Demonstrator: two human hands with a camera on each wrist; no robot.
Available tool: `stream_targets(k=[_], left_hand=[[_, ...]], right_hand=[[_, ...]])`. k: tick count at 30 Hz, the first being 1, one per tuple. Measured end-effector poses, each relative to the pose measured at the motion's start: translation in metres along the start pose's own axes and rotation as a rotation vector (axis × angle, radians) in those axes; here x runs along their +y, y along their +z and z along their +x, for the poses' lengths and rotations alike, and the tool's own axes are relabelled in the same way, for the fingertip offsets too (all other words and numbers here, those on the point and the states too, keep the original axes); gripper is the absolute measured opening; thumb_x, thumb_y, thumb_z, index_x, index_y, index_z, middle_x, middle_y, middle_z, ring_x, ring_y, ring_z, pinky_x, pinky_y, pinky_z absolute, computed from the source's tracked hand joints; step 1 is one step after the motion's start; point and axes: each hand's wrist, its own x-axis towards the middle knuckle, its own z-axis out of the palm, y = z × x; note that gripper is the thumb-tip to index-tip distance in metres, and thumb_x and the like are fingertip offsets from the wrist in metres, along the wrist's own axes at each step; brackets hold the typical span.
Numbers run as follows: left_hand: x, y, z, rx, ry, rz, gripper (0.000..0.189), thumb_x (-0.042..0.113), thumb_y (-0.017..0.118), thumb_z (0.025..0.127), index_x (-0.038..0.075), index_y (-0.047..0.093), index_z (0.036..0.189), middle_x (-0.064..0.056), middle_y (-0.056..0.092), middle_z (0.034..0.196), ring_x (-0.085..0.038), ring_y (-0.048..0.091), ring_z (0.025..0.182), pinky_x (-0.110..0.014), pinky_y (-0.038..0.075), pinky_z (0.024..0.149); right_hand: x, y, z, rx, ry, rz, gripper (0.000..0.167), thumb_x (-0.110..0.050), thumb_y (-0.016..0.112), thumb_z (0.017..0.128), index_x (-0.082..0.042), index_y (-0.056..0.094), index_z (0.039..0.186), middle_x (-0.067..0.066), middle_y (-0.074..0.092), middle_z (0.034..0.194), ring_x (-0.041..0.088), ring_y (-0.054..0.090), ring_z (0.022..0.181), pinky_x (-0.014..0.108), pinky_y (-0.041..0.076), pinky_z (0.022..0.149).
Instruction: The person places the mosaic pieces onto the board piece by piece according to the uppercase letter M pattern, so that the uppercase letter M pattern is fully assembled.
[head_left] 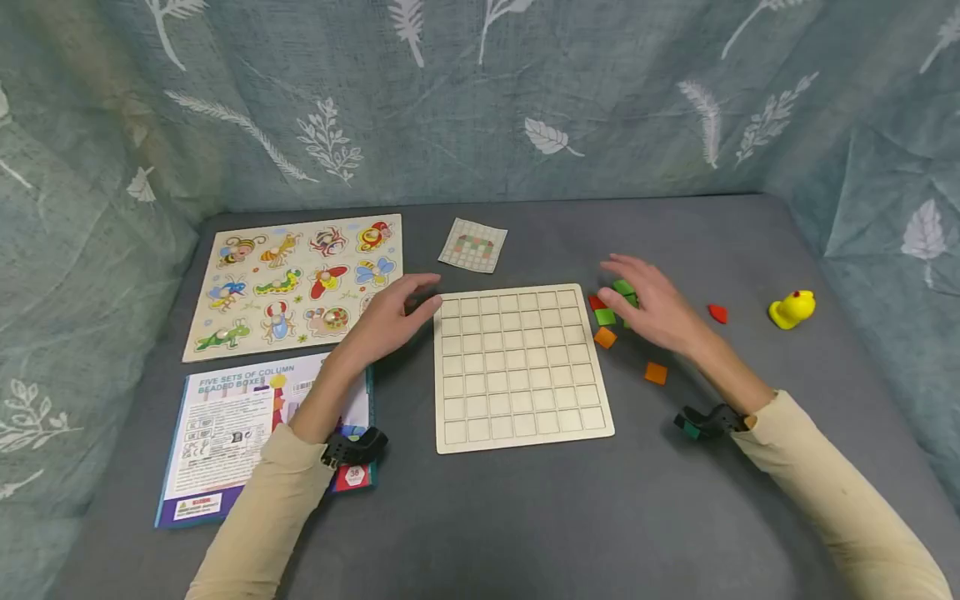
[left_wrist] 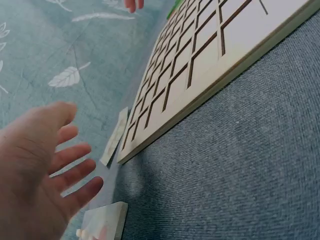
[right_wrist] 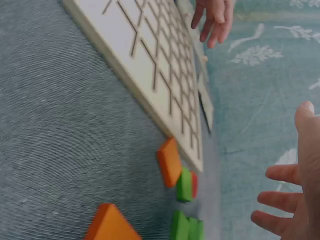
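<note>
We find both hands free of any load. The right hand [head_left: 660, 304] is held with its fingers extended and parted, and nothing is in its grasp. The left hand [head_left: 393, 317] is likewise slack and unladen, at the far left corner of the grid board [head_left: 520, 369], between it and the insect puzzle [head_left: 277, 283].

The governing relation, in our judgement, is that of the coloured pieces to the right hand. The green blocks [head_left: 623, 287] lie just beyond the board's far right edge, partly covered by that hand in the head view. Beside them, closer to the board, sit a red block [head_left: 597, 302], a single green square [head_left: 604, 317] and an orange block [head_left: 605, 337]. A second orange block [head_left: 656, 373] lies apart, nearer the person. The right hand is plainly the closer; the board separates the left from this group. We note no clear long axis on the near-square board. How many green blocks the hand hides, we cannot establish.
</note>
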Motion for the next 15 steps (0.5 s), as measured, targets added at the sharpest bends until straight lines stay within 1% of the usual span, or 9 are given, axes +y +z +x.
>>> stream_targets(k=[2,3,6,9,11,15], left_hand=[[-0.002,0.004,-0.002,-0.007,0.045,0.043,0.048,0.032,0.053,0.100,0.008,0.048,0.141,-0.013,0.048,0.145,-0.031,0.047,0.134,-0.050,0.040,0.107],[-0.003,0.005,-0.003,-0.021,0.058,0.068,0.047,0.032,0.053,0.100,0.008,0.049,0.140,-0.012,0.048,0.145,-0.031,0.046,0.135,-0.050,0.039,0.109],[-0.006,0.009,-0.007,-0.068,0.086,0.143,0.047,0.031,0.055,0.099,0.008,0.049,0.140,-0.013,0.047,0.146,-0.031,0.042,0.138,-0.051,0.036,0.111],[-0.005,0.008,-0.005,-0.086,0.110,0.185,0.048,0.030,0.056,0.099,0.008,0.049,0.141,-0.013,0.046,0.147,-0.032,0.042,0.138,-0.051,0.035,0.112],[-0.005,0.006,-0.003,-0.094,0.116,0.199,0.049,0.030,0.057,0.098,0.008,0.048,0.142,-0.014,0.045,0.148,-0.033,0.042,0.138,-0.051,0.035,0.112],[-0.005,0.003,-0.005,-0.122,0.094,0.223,0.055,0.033,0.057,0.098,0.009,0.043,0.145,-0.013,0.041,0.151,-0.032,0.040,0.140,-0.051,0.034,0.113]], right_hand=[[0.000,-0.001,-0.002,-0.004,0.000,0.010,0.065,-0.052,0.041,0.100,-0.005,0.042,0.145,0.019,0.031,0.156,0.043,0.026,0.144,0.065,0.021,0.113],[0.000,-0.001,-0.004,-0.012,-0.004,0.007,0.064,-0.051,0.041,0.101,-0.005,0.042,0.145,0.019,0.031,0.156,0.043,0.026,0.144,0.065,0.021,0.112],[0.003,0.000,-0.008,-0.029,-0.021,-0.007,0.062,-0.048,0.042,0.101,-0.005,0.042,0.145,0.019,0.033,0.156,0.043,0.028,0.143,0.065,0.023,0.112],[0.007,-0.001,-0.009,-0.024,-0.044,-0.015,0.058,-0.044,0.042,0.102,-0.005,0.043,0.145,0.019,0.035,0.154,0.043,0.029,0.142,0.064,0.023,0.112],[0.009,-0.003,-0.009,-0.022,-0.050,-0.010,0.057,-0.043,0.043,0.102,-0.005,0.043,0.145,0.019,0.035,0.154,0.043,0.029,0.142,0.065,0.023,0.112],[0.014,-0.005,-0.007,-0.033,-0.050,-0.004,0.056,-0.041,0.045,0.101,-0.007,0.043,0.145,0.018,0.035,0.154,0.042,0.029,0.143,0.065,0.024,0.111]])
